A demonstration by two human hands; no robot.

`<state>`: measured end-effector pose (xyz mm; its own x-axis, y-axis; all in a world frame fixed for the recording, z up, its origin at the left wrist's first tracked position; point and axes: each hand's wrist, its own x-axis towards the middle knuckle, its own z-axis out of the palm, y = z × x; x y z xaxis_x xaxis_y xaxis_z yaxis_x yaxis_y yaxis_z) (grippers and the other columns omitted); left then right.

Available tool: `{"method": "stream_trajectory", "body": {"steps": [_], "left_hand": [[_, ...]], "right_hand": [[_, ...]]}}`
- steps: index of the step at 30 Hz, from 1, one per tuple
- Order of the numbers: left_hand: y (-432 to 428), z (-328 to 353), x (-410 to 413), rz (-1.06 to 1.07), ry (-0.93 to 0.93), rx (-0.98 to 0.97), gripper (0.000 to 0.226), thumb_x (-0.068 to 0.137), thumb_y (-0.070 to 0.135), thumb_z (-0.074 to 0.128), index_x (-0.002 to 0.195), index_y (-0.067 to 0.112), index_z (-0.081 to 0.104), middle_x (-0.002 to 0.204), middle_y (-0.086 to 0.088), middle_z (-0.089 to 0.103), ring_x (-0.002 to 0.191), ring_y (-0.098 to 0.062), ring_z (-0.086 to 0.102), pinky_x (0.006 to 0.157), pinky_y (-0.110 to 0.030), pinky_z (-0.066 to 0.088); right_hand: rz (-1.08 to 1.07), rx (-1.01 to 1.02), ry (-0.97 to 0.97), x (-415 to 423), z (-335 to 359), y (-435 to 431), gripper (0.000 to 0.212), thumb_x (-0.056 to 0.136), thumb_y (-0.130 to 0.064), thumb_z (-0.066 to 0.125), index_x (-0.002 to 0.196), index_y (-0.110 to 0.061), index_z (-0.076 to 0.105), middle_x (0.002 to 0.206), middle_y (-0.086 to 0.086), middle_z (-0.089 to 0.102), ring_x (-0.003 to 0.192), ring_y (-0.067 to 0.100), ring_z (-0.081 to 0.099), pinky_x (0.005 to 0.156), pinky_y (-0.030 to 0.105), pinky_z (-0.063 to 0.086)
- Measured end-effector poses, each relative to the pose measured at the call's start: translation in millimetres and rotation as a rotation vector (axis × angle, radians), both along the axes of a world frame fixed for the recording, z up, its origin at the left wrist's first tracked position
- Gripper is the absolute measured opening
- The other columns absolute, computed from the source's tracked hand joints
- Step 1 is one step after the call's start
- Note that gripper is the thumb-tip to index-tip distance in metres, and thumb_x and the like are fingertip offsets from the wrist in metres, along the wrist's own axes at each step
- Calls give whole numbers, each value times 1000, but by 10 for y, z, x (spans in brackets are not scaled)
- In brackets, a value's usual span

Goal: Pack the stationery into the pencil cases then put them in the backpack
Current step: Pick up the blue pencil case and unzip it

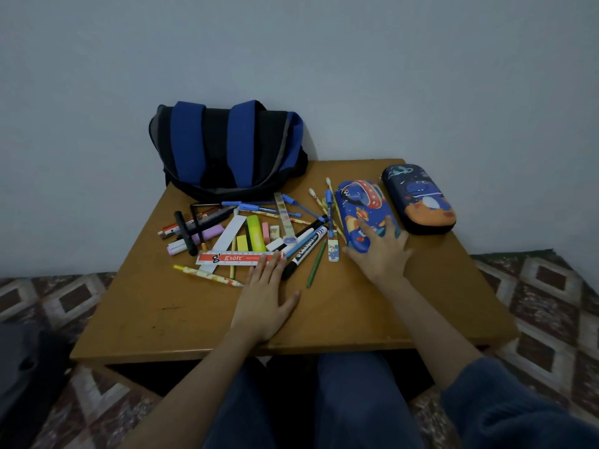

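The left hand (264, 299) lies flat on the desk (194, 319), fingertips touching a red ruler (233, 257). The right hand (379, 251) rests spread over the near end of the blue pencil case (359, 205). The loose stationery (259, 228) sits left of it and the darker pencil case (421, 199) just right. The backpack (227, 147) stands farthest, against the wall.

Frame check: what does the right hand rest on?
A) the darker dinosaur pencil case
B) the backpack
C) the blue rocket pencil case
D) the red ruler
C: the right hand lies with fingers spread on the blue rocket pencil case; the darker case beside it is untouched.
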<state>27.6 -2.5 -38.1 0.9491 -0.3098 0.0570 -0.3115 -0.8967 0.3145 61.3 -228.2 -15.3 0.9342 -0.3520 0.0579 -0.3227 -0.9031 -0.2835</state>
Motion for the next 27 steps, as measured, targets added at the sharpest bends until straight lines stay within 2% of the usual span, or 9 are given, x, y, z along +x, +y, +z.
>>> {"method": "stream_trajectory", "body": {"steps": [4, 7, 13, 15, 18, 20, 23, 25, 27], "left_hand": [[4, -7, -11, 10, 7, -12, 75, 94, 57, 33, 151, 24, -2, 158, 8, -5, 144, -10, -13, 115, -29, -5], [5, -7, -28, 25, 5, -36, 79, 93, 57, 34, 151, 20, -5, 159, 6, -6, 144, -11, -13, 115, -28, -4], [-3, 11, -49, 61, -1, -30, 83, 93, 58, 36, 151, 15, -5, 158, 1, -12, 145, -13, -9, 114, -26, -2], [-1, 13, -52, 67, 0, -23, 84, 92, 58, 36, 151, 14, -5, 158, 1, -13, 145, -13, -11, 114, -26, -2], [-1, 15, -51, 68, -7, -34, 85, 92, 58, 38, 150, 13, -5, 158, 1, -14, 145, -13, -11, 116, -28, 1], [-4, 11, -44, 69, -12, -34, 86, 92, 57, 39, 150, 13, -6, 158, 1, -14, 145, -14, -11, 116, -28, 2], [-4, 5, -37, 77, -14, -34, 87, 91, 58, 40, 150, 14, -7, 158, 1, -13, 145, -14, -9, 116, -29, 2], [-3, 9, -45, 80, -20, -47, 87, 91, 57, 42, 150, 15, -6, 158, 1, -12, 146, -15, -8, 116, -30, 4], [1, 7, -59, 82, -27, -67, 87, 90, 55, 45, 151, 17, -4, 158, 1, -11, 146, -15, -5, 117, -31, 7]], "right_hand": [[14, 68, -55, -124, -37, 16, 70, 78, -60, 61, 140, -40, 35, 156, 8, 13, 137, 35, 16, 106, 56, 28], [43, 140, -179, -260, -138, 20, 71, 74, -62, 63, 137, -35, 44, 154, 9, 20, 138, 35, 17, 103, 56, 34], [37, 317, -400, -387, -225, -14, 51, 80, -44, 68, 126, -22, 59, 146, 12, 38, 136, 32, 27, 106, 46, 36], [-43, 395, -429, -356, -208, 5, 62, 75, -43, 74, 128, -17, 56, 145, 13, 36, 135, 30, 30, 105, 41, 36], [-230, 589, -330, -307, -162, 11, 103, 62, -52, 80, 142, -7, 32, 147, 16, 30, 138, 29, 26, 111, 42, 31], [-234, 636, -264, -281, -158, -26, 118, 54, -66, 74, 142, -3, 28, 144, 16, 36, 135, 30, 32, 111, 45, 32], [-229, 573, -192, -225, -135, -117, 112, 52, -80, 60, 131, -3, 41, 130, 14, 53, 122, 32, 48, 103, 45, 40], [-260, 516, -117, -159, -75, -186, 97, 60, -73, 67, 125, -5, 47, 126, 13, 56, 118, 32, 51, 99, 43, 43], [-307, 580, -43, -122, 17, -199, 87, 59, -66, 74, 117, -5, 52, 120, 12, 60, 113, 29, 56, 92, 42, 49]]}}
